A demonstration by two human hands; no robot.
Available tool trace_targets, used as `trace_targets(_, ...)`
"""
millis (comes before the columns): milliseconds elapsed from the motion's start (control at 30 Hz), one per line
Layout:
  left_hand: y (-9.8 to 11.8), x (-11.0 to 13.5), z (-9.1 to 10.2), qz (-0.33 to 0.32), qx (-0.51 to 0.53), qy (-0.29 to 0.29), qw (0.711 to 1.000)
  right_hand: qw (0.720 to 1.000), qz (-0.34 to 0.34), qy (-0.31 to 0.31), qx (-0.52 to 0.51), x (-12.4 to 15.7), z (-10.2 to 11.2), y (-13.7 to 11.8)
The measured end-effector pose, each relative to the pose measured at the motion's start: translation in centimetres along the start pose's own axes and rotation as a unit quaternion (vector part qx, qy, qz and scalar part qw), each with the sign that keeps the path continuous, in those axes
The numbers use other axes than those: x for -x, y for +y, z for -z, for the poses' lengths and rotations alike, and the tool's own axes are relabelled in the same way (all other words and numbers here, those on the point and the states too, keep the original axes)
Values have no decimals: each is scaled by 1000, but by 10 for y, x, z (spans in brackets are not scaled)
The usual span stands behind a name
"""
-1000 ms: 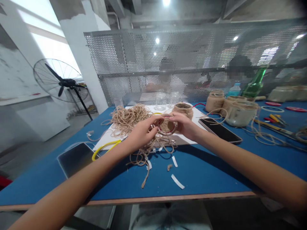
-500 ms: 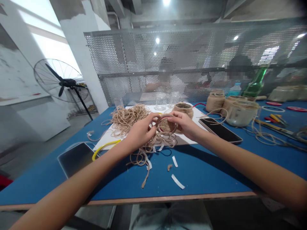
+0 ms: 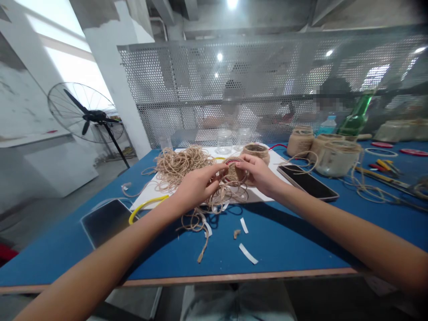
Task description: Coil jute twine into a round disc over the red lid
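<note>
My left hand point(image 3: 195, 187) and my right hand point(image 3: 257, 174) meet over the blue table point(image 3: 287, 236) and both grip a small round lid wrapped in jute twine point(image 3: 232, 171), which has a red rim. Fingers of both hands are closed around its edges. Loose twine strands point(image 3: 214, 205) hang from it down onto the table and a white board point(image 3: 147, 198). A large tangle of twine point(image 3: 179, 162) lies just behind my left hand.
A twine-wrapped jar point(image 3: 256, 151), two clear glass jars point(image 3: 224, 141), more wrapped jars point(image 3: 300, 139), a white pot point(image 3: 336, 158), a green bottle point(image 3: 356, 117), two phones point(image 3: 307, 180) point(image 3: 103, 220), a yellow cable point(image 3: 145, 206), paper scraps point(image 3: 248, 253), pliers point(image 3: 384, 166). People sit behind a perforated screen; a fan point(image 3: 83, 116) stands left.
Both hands have lifted the wrapped lid slightly and turned it; my left fingers have shifted along its near edge. The hanging twine has moved with it.
</note>
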State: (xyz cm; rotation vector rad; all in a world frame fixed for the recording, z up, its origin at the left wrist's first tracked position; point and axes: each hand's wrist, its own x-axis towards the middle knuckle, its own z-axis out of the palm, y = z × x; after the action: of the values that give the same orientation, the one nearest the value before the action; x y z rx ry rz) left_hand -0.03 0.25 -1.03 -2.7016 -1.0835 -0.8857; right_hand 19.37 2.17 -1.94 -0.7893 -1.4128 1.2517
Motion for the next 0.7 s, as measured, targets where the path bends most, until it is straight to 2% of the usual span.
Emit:
trace_targets(167,-5,3,-2,-43,-75,4,996,1000,-6,9,3,0,-1,0)
trace_targets(333,-3,4,-1,-36,-133,1,990,1000,-2,12,7,0,-2,0)
trace_targets(500,0,2,1,-15,-43,-2,999,1000,8,2,12,1,-2,1)
trace_targets(700,5,-1,5,57,86,-26,994,999,25,0,24,1,-1,2)
